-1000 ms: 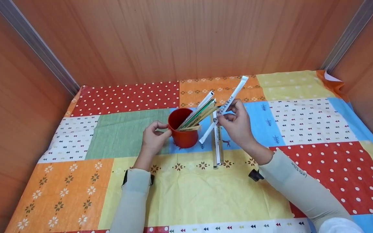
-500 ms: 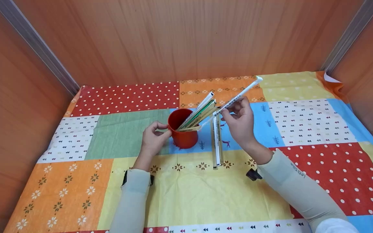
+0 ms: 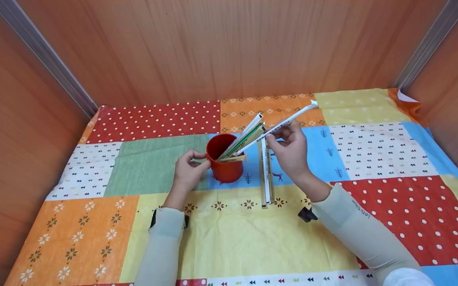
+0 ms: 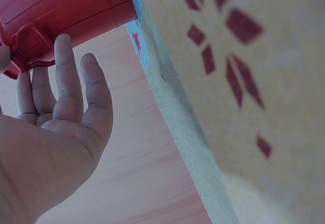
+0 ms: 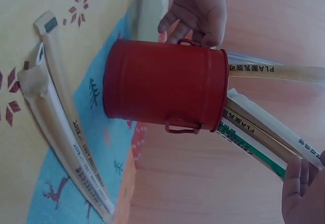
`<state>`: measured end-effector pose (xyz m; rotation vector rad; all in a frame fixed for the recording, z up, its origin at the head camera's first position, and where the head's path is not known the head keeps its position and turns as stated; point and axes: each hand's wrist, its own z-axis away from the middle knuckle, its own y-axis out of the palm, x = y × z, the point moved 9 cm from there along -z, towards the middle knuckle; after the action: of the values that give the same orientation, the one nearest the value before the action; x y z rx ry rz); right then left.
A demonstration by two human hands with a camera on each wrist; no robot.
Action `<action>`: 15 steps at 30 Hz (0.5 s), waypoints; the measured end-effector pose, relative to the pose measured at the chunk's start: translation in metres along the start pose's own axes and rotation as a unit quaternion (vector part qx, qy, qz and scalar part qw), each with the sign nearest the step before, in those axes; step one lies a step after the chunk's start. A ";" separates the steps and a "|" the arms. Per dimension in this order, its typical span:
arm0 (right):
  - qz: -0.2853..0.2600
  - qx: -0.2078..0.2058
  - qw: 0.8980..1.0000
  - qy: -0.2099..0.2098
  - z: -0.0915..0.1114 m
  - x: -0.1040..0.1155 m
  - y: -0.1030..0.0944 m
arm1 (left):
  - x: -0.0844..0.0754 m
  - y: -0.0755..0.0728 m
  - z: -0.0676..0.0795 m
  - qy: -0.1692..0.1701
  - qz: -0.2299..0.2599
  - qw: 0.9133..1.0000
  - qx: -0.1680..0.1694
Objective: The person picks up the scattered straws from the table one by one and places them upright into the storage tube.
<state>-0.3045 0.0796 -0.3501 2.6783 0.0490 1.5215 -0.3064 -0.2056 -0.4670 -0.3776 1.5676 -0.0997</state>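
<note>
A red metal cup point(image 3: 228, 171) with small side handles stands upright on the patterned cloth. My left hand point(image 3: 189, 170) pinches its left handle near the rim; the left wrist view shows the other fingers spread below. Several paper-wrapped straws lean to the right out of the cup, a green-marked straw point(image 3: 249, 137) among them. Between thumb and fingers my right hand point(image 3: 292, 149) pinches a white wrapped straw point(image 3: 290, 118), slanting with its lower end over the cup's mouth. In the right wrist view that white straw point(image 5: 274, 125) reaches inside the rim.
Wrapped straws point(image 3: 266, 178), white and tan, lie on the cloth just right of the cup, under the right hand's side. Wood-grain panels point(image 3: 237, 47) enclose the back and both sides. The patchwork tablecloth point(image 3: 276, 242) covers the table.
The white straw in my right hand has swung to a flatter slant, and its lower end has moved up and left over the cup's mouth. My left hand stays on the handle.
</note>
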 end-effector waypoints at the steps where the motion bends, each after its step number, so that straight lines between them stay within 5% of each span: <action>1: 0.004 0.003 1.000 0.004 0.001 -0.001 0.001 | 0.000 0.000 0.000 0.000 -0.001 1.000 0.000; 15: 0.096 0.046 0.993 0.040 0.011 -0.018 0.012 | -0.003 0.001 0.001 0.006 0.011 1.000 0.004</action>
<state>-0.3049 0.0667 -0.3706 2.7629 -0.1441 1.7197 -0.3057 -0.2039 -0.4646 -0.3532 1.5830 -0.0918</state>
